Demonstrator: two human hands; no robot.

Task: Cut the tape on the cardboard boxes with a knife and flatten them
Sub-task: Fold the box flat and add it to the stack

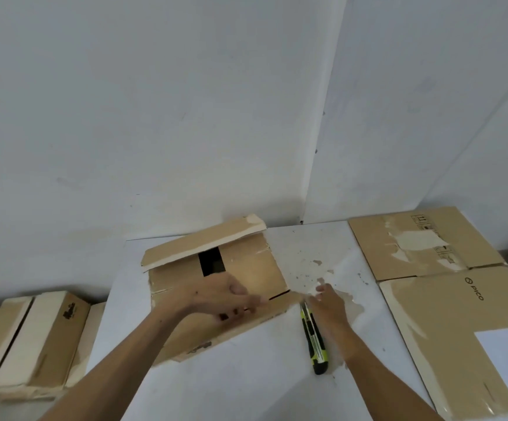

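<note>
A brown cardboard box [255, 268] sits on the white table [246, 384], turned at an angle. Its far flap [204, 244] stands raised, and a dark gap shows beneath it. My left hand [216, 296] lies on the box top along the seam, fingers curled at the edge of the near flap. My right hand [327, 302] is at the box's right corner, its fingers blurred. Just under its wrist, a green and black utility knife [315, 341] lies flat on the table, with its front end hidden by the hand.
Two flattened cardboard sheets [422, 241] [459, 335] lie at the table's right side. Several taped boxes [34, 338] stand in a row on the floor to the left. White walls meet in a corner behind the table. Torn tape scraps [316, 262] dot the tabletop.
</note>
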